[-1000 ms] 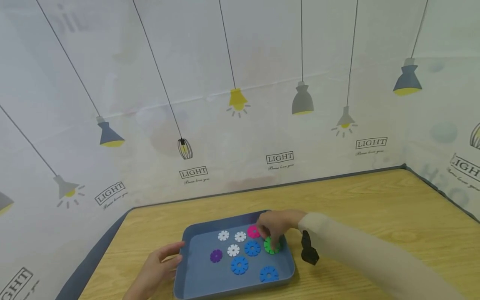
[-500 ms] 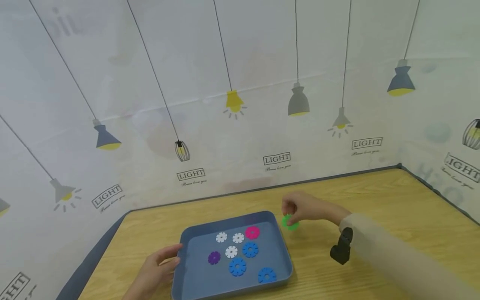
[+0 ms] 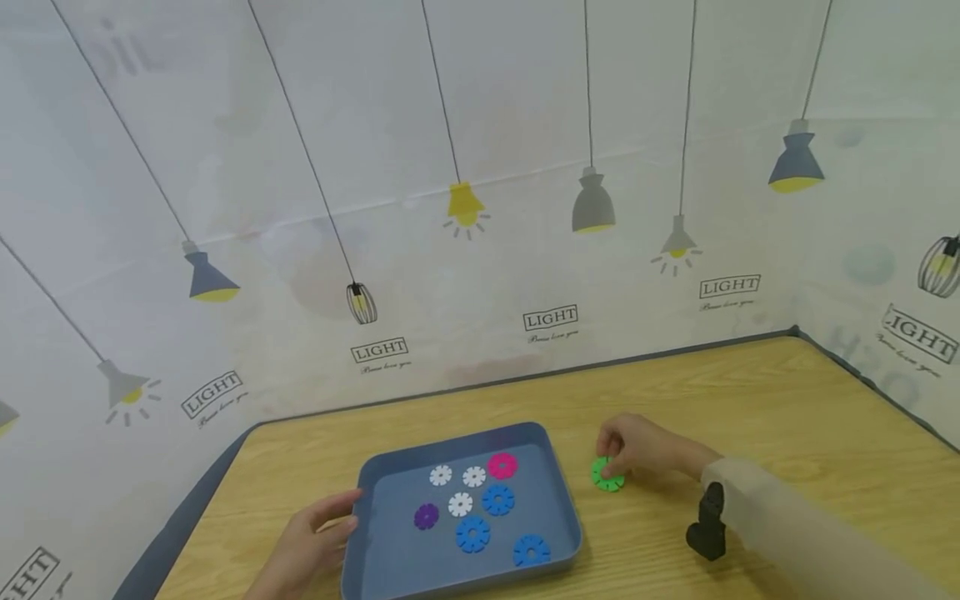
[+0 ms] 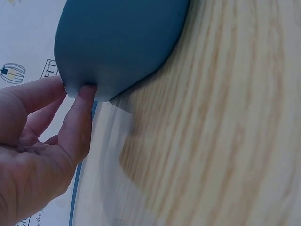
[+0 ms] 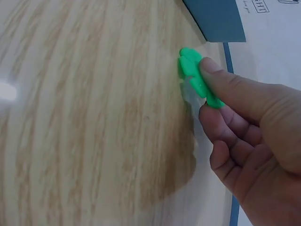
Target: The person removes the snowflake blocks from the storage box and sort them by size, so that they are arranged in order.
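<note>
We saw the green disc (image 3: 600,475) over the desk (image 3: 697,387), just to the right of the tray (image 3: 397,558), pinched between thumb and fingers of the right hand (image 3: 636,444). The head view gave us its notched face; the right wrist view turned it nearly edge-on and tilted, and showed the other fingers curled beneath. We could not tell whether its edge touched the desk.

The left hand (image 3: 311,533) had its thumb and forefinger apart, their tips touching the tray's left side. Only the left wrist view showed us the thumb on the outer wall; whether any fingertip bent over the rim, we could not make out.

Only the head view let us see into the tray: three white discs (image 3: 454,506), a pink disc (image 3: 511,463), a purple disc (image 3: 422,517) and three blue discs (image 3: 462,537). The tray's near left corner met that view's lower edge, and the left forearm was cut off there. A dark device (image 3: 707,525), its details unclear, sat at the right sleeve (image 3: 795,508).
</note>
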A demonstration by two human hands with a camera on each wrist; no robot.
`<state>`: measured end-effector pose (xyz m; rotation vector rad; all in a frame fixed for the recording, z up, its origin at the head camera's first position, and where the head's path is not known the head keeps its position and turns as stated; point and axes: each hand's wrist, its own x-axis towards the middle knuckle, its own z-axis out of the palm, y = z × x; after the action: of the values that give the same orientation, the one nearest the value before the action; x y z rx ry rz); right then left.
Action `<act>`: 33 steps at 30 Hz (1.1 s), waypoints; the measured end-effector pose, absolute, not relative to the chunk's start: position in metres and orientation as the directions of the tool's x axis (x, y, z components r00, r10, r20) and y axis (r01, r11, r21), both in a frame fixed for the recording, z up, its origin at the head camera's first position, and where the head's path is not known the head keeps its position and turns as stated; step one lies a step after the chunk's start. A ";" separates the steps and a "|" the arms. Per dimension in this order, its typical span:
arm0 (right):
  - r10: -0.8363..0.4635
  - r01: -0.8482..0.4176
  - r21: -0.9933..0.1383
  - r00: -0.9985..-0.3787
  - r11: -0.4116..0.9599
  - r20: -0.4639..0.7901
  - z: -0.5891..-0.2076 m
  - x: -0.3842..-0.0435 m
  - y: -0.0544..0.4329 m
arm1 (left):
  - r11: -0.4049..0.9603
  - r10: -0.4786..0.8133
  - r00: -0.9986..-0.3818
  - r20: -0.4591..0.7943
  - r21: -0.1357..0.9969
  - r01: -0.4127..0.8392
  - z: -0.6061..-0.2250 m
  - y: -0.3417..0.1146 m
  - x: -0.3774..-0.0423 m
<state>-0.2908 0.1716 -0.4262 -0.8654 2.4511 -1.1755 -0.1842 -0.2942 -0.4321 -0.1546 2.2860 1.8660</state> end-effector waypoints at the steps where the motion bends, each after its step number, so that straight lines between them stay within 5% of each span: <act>1: -0.617 -0.380 -0.779 -0.787 0.499 -0.011 -0.427 -0.291 0.172 | 0.208 0.033 -0.976 -0.216 0.957 -0.205 -0.432 -0.294 -0.184; 26: -0.595 -0.357 -0.780 -0.803 0.513 -0.023 -0.424 -0.288 0.170 | 0.223 0.020 -0.975 -0.221 0.952 -0.211 -0.432 -0.292 -0.182; 33: -0.692 -0.498 -0.757 -0.717 0.423 0.085 -0.393 -0.278 0.138 | 0.224 0.017 -0.974 -0.226 0.950 -0.216 -0.431 -0.292 -0.182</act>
<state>-0.2781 0.1381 -0.3930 -1.0401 2.4385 -1.1739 -0.1817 -0.2920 -0.4305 -0.1900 2.3031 1.8384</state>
